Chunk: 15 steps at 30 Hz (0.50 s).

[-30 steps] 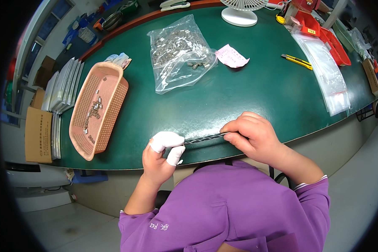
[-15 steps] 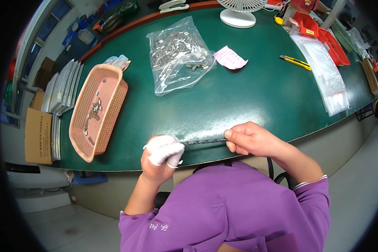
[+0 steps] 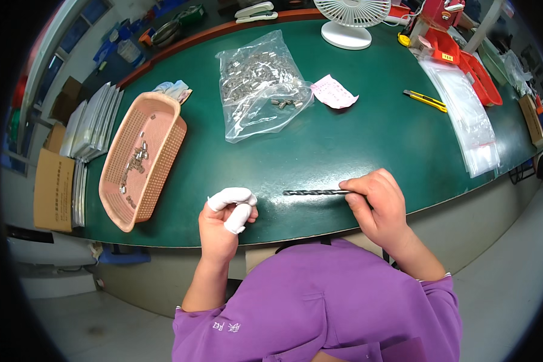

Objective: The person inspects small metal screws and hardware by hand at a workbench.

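Observation:
My right hand [image 3: 377, 202] grips one end of a long dark twisted drill bit [image 3: 315, 192], which lies level just above the green table [image 3: 320, 145] and points left. My left hand [image 3: 226, 220] is a short way left of the bit's tip, not touching it. White finger cots cover its thumb and forefinger, which are curled together, and I see nothing between them. Both hands hover at the table's near edge.
A pink plastic basket [image 3: 140, 158] with several small metal parts sits at the left. A clear bag of metal parts [image 3: 260, 84] lies further back, beside a pink slip [image 3: 333, 92]. A yellow utility knife [image 3: 425, 101], clear bags [image 3: 464, 114], red bins [image 3: 464, 57] and a white fan [image 3: 351, 18] stand right and behind.
My left hand has let go of the drill bit and drawn back to the left. My right hand has shifted slightly, still holding the bit, which now points free.

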{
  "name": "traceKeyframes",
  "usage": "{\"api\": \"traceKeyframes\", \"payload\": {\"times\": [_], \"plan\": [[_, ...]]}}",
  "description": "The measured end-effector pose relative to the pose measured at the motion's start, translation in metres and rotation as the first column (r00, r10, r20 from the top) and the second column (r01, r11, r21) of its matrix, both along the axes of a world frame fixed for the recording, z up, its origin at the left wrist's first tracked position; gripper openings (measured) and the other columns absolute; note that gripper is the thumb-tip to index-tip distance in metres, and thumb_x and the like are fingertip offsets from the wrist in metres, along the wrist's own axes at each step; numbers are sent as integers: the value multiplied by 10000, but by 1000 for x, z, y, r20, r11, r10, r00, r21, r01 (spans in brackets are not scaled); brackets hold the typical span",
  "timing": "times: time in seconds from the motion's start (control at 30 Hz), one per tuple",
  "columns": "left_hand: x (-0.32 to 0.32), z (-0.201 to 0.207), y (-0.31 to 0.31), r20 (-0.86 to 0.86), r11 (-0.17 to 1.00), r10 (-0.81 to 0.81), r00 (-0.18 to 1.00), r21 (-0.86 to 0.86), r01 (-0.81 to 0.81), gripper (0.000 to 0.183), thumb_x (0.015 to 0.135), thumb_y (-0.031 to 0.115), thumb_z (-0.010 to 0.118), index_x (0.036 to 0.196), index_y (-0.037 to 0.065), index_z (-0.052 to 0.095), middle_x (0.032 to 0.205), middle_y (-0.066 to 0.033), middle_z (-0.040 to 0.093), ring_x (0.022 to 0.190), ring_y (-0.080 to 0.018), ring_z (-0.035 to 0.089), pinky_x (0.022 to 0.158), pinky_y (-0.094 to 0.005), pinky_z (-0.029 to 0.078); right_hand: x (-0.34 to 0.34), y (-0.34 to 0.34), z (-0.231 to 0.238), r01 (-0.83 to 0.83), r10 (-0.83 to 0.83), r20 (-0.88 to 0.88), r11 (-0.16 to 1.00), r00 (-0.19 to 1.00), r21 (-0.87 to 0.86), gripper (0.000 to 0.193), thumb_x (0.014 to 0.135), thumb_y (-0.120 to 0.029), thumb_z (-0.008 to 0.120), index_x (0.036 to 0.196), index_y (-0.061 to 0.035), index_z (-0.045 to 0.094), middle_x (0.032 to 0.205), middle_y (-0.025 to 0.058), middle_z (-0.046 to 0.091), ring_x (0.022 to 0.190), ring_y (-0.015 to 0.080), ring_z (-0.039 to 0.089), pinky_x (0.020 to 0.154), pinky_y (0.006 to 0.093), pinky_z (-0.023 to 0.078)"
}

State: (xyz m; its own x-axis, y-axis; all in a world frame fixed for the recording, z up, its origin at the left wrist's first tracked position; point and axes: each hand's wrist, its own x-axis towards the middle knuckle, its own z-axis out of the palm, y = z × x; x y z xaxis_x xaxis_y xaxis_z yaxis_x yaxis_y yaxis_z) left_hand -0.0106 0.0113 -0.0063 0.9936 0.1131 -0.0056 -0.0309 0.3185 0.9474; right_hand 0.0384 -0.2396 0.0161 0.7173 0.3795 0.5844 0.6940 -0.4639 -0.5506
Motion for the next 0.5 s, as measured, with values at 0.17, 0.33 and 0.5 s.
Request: {"api": "traceKeyframes", "payload": {"times": [0.17,0.33,0.5], "plan": [[-4,0,-10,211,923,-7,977,378,-75,251,688,-147,555,885,8,551,833,-73,545,709,-108,526,617,-214,435,-6,6,1,-104,99,88,993,991,57,234,655,2,651,867,-70,584,758,26,600,642,196,531,587,307,415],[-3,3,-9,266,844,-39,963,525,-111,269,701,-67,632,953,11,579,891,-64,556,740,-110,548,645,-217,455,-6,8,-1,-109,103,89,992,991,65,239,659,0,648,879,-70,585,756,26,597,637,199,528,589,309,415],[-7,10,-16,51,955,-29,998,297,12,264,732,-68,601,987,-2,579,902,-74,569,771,-128,573,651,-222,470,-7,7,-2,-100,97,63,993,993,58,232,667,-6,644,885,-64,588,758,32,598,646,204,527,592,308,416]]}}
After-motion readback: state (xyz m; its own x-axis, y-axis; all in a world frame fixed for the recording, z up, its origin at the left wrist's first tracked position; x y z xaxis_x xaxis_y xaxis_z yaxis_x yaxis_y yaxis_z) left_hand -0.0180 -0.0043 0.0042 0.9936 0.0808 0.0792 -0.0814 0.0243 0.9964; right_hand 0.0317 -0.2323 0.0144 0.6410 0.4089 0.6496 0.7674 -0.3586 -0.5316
